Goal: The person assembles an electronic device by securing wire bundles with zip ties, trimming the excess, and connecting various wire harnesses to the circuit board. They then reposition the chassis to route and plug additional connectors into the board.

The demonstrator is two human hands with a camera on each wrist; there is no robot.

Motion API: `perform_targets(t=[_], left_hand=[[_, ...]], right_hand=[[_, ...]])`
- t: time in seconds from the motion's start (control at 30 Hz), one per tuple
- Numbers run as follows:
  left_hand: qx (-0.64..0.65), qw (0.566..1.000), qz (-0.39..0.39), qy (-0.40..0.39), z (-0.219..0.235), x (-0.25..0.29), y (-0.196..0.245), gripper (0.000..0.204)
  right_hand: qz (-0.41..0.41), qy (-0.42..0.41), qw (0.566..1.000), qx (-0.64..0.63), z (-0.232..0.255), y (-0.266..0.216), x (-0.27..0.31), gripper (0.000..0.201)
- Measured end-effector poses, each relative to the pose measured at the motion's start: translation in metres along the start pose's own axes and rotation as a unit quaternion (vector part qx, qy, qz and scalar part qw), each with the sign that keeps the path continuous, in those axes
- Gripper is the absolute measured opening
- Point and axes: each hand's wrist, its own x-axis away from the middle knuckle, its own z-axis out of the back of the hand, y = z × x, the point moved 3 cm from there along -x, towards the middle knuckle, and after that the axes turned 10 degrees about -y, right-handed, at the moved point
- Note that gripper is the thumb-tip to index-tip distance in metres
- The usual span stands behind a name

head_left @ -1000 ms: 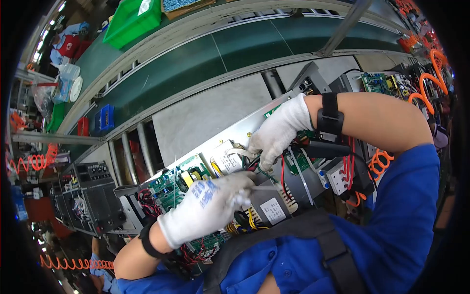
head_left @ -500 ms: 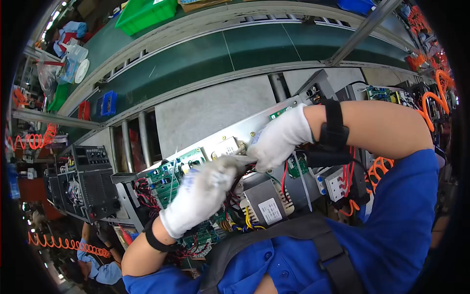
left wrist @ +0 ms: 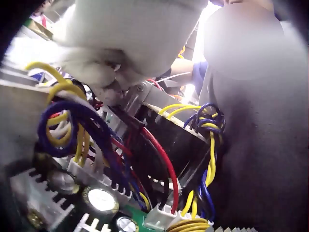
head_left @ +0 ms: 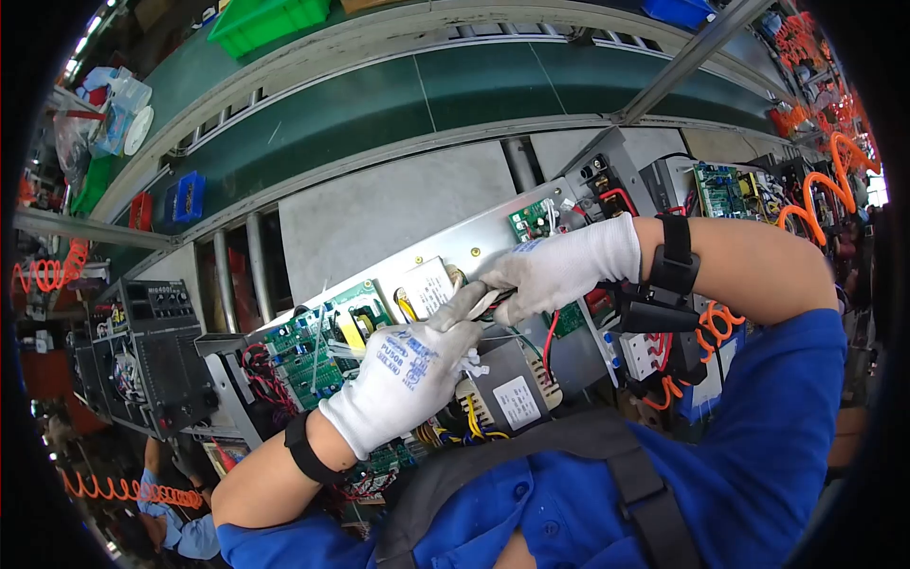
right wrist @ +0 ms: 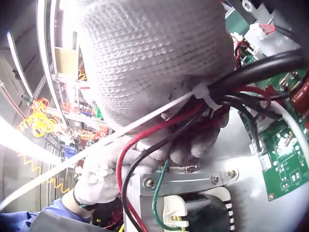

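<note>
My gloved right hand (head_left: 559, 275) grips a wire bundle (head_left: 490, 302) above the middle of an open metal chassis. From the lower left my gloved left hand (head_left: 408, 375) meets it, thumb and fingers pinching the same bundle. In the right wrist view a white cable tie (right wrist: 205, 94) circles the black cable, and its long tail runs to the lower left. Red, black and green wires (right wrist: 166, 186) hang below the glove. A transformer (head_left: 517, 398) with a white label sits beneath the hands. Small white pieces (head_left: 471, 363) show beside the left hand.
A green circuit board (head_left: 308, 351) lies at the chassis's left end, a smaller board (head_left: 533, 220) near its far right. Another black unit (head_left: 156, 356) stands to the left. Beyond runs a green conveyor belt (head_left: 474, 90). Orange coiled hoses (head_left: 806, 190) hang at the right.
The left hand swung left, blurred, then came back to the right hand at the wires. The right hand stayed near the bundle, its wrist shifting slightly right. The head view shifted a little.
</note>
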Motion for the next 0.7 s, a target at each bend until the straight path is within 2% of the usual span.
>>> perform_targets(t=[0.03, 0.17, 0.23, 0.37, 0.43, 0.47, 0.53, 0.57, 0.6, 0.63, 0.67, 0.7], left_hand=[[0.011, 0.999, 0.014, -0.046, 0.001, -0.003, 0.000, 0.022], [0.031, 0.999, 0.004, -0.005, -0.002, 0.000, -0.004, 0.021], [0.018, 0.998, 0.044, -0.047, -0.001, 0.000, 0.000, 0.020], [0.006, 0.995, 0.055, -0.083, -0.002, -0.002, 0.000, 0.021], [0.043, 0.999, -0.007, 0.014, 0.003, 0.003, -0.002, 0.020], [0.035, 0.999, -0.007, 0.009, 0.008, 0.005, -0.007, 0.020], [0.079, 0.987, -0.044, 0.130, 0.040, 0.009, -0.005, 0.020], [0.120, 0.984, 0.085, 0.096, 0.052, 0.010, 0.000, 0.019], [0.060, 0.987, 0.098, 0.111, 0.057, 0.005, -0.003, 0.020], [-0.005, 0.991, 0.111, 0.079, 0.058, -0.002, -0.006, 0.020], [-0.068, 0.989, 0.124, 0.047, 0.060, -0.009, -0.010, 0.019], [-0.067, 0.989, 0.126, 0.050, 0.064, -0.018, -0.011, 0.019]], right_hand=[[0.010, 0.018, 1.000, 0.014, -0.001, -0.007, 0.007, 0.038], [-0.047, 0.044, 0.994, 0.085, -0.007, -0.016, 0.006, 0.035], [-0.090, 0.132, 0.949, 0.271, -0.010, -0.029, 0.012, 0.029], [-0.116, 0.138, 0.924, 0.336, -0.013, -0.028, 0.010, 0.029], [-0.102, 0.088, 0.954, 0.267, -0.010, -0.027, 0.010, 0.031], [-0.097, 0.096, 0.955, 0.265, -0.009, -0.020, 0.009, 0.031], [-0.048, 0.090, 0.963, 0.248, -0.012, -0.003, 0.003, 0.036], [-0.053, 0.064, 0.962, 0.260, -0.011, 0.001, 0.000, 0.040], [-0.050, 0.067, 0.963, 0.258, -0.012, 0.005, -0.001, 0.040], [0.005, 0.058, 0.903, 0.425, -0.016, 0.005, -0.001, 0.041], [0.060, 0.046, 0.812, 0.579, -0.020, 0.004, 0.000, 0.042], [0.060, 0.044, 0.811, 0.580, -0.021, -0.001, 0.002, 0.042]])
